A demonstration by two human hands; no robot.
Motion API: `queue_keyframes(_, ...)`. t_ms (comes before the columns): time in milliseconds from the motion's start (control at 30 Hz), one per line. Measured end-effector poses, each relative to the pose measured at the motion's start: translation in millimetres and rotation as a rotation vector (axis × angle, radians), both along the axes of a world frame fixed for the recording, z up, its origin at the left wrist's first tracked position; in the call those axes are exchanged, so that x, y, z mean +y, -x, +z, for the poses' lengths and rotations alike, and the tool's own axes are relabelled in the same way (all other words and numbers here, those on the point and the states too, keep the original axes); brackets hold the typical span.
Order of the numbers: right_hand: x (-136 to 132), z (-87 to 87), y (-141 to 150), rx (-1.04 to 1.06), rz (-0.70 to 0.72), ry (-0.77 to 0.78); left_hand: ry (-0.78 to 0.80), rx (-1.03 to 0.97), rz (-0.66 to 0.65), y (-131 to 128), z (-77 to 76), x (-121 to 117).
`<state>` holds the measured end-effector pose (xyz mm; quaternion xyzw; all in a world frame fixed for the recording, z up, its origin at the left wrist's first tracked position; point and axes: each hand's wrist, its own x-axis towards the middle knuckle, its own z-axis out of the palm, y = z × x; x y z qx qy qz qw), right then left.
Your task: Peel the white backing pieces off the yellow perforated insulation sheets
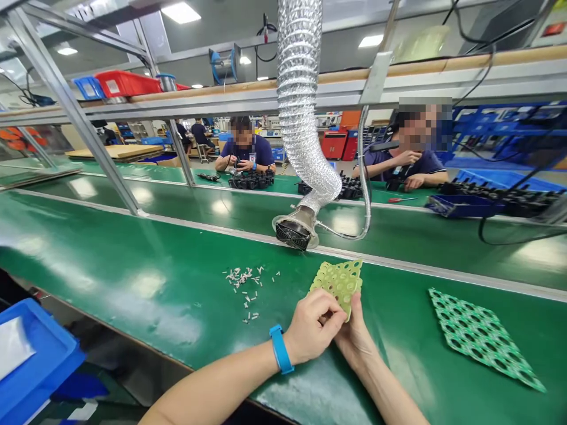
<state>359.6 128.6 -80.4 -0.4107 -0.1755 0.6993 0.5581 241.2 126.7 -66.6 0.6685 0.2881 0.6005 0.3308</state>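
The left hand's (312, 324) thumb and forefinger were pinched together at the near edge of the yellow-green perforated panel (339, 278); whether a small piece sat between them, I couldn't tell. The right hand (355, 337) was clamped on that panel, thumb along its right edge, the other fingers hidden behind. Held tilted just beyond the fingertips, it seemed light, thin and fairly stiff, best gripped by its rim, clear of the holes. Left of the fingers, small white pieces (241, 276) lay scattered; well to their right rested a green perforated panel (485, 336).
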Motion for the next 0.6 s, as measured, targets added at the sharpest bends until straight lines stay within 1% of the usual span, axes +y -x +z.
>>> queue_keyframes(67,-0.4,2.0,1.5,0.007,-0.014,0.002,0.008,-0.002,-0.022,1.8,2.7,0.5)
queue_keyframes(100,-0.6,3.5,2.6,0.009,-0.025,-0.01,0.006,0.006,-0.053,4.5,5.2,2.2)
queue_keyframes(200,-1.5,9.0,5.2,0.002,-0.018,-0.094,-0.003,0.103,-0.149,22.6,15.0,17.2)
queue_keyframes(233,-1.8,10.7,5.5,-0.002,0.007,-0.118,0.003,0.172,-0.141,32.2,17.4,25.9)
queue_keyframes(267,-2.0,12.1,5.5,-0.005,0.032,-0.131,0.022,0.251,-0.093,43.1,18.5,35.9)
queue_keyframes(300,-2.3,13.1,5.3,-0.005,0.054,-0.136,0.047,0.375,-0.043,55.1,17.8,46.9)
queue_keyframes(333,-2.7,13.9,4.9,0.001,0.069,-0.134,0.075,0.516,0.01,67.4,15.4,58.2)
queue_keyframes(433,-3.9,15.1,4.4,0.036,0.077,-0.11,0.12,0.672,0.006,101.6,-0.5,86.4)
queue_keyframes(500,-4.7,15.9,5.5,0.052,0.076,-0.097,0.141,0.758,-0.03,118.2,-13.5,97.0)
queue_keyframes(600,-5.1,17.2,8.4,0.05,0.082,-0.073,0.162,0.86,-0.068,130.4,-29.8,103.4)
